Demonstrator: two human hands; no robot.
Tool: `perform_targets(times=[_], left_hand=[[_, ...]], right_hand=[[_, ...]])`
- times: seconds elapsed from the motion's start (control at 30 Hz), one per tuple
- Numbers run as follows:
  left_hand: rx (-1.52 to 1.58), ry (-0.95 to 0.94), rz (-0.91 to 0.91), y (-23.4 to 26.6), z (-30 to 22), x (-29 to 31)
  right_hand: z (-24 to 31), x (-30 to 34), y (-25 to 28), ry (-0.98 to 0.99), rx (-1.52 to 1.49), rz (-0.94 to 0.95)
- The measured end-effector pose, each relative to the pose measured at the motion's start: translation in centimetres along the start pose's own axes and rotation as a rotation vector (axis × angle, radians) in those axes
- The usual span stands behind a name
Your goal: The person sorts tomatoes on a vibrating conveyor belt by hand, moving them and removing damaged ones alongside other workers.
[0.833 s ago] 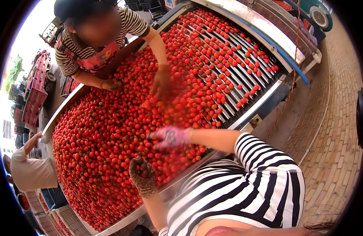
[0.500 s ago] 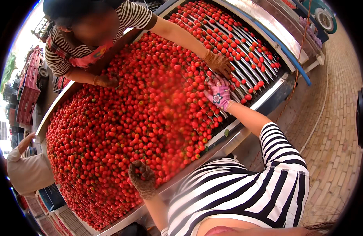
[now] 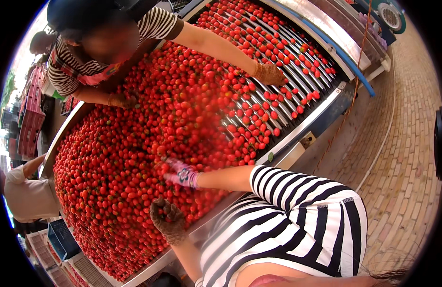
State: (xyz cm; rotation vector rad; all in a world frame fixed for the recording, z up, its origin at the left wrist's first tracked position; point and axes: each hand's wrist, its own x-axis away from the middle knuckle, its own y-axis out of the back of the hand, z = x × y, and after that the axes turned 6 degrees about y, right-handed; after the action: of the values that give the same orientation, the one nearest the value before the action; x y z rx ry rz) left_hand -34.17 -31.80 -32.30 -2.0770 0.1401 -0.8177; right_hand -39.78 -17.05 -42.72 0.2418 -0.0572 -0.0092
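- Our right hand (image 3: 181,173), in a pink patterned glove, lies flat on the heap of small red tomatoes (image 3: 135,158); fingers spread toward the picture's left, grip released, nothing held that we can see
- Our left hand (image 3: 167,219), in a dark soiled glove, hovers over the near edge of the heap with the fingers curled in; we cannot tell whether that grip grasps anything
- The tomatoes fill a long sorting trough (image 3: 221,205) whose long axis runs from the lower left of the view up to the upper right
- At the upper right the heap thins out onto metal rollers (image 3: 283,71), which lie crosswise to that axis; there the tomatoes sit in single rows between the bars
- Across the trough a co-worker in a striped shirt (image 3: 154,24) leans over the heap; one brown-gloved hand (image 3: 269,74) reaches onto the rollers, the other (image 3: 121,100) rests at the far rim
- A third person's arm in a light sleeve (image 3: 29,191) shows at the left end, beside blue crates (image 3: 60,239)
- Brick paving (image 3: 403,158) lies to our right
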Motion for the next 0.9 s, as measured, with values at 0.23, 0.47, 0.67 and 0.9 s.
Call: perform_targets(times=[0.23, 0.47, 0.67, 0.9], left_hand=[[0.053, -0.039, 0.066, 1.5, -1.7, 2.4], [0.070, 0.005, 0.098, 4.2, -0.6, 3.6], [-0.005, 0.054, 0.128, 3.6, 1.0, 1.8], [0.108, 0.212, 0.133, 3.8, 2.5, 1.3]], right_hand=[[2.1, 2.7, 0.0, 0.420, 0.016, 0.528], [-0.6, 5.6, 23.7, -0.303, 1.156, 0.172], [-7.0, 8.1, 25.6, -0.268, 1.341, 0.111], [-2.9, 6.9, 24.6, -0.204, 0.589, -0.049]])
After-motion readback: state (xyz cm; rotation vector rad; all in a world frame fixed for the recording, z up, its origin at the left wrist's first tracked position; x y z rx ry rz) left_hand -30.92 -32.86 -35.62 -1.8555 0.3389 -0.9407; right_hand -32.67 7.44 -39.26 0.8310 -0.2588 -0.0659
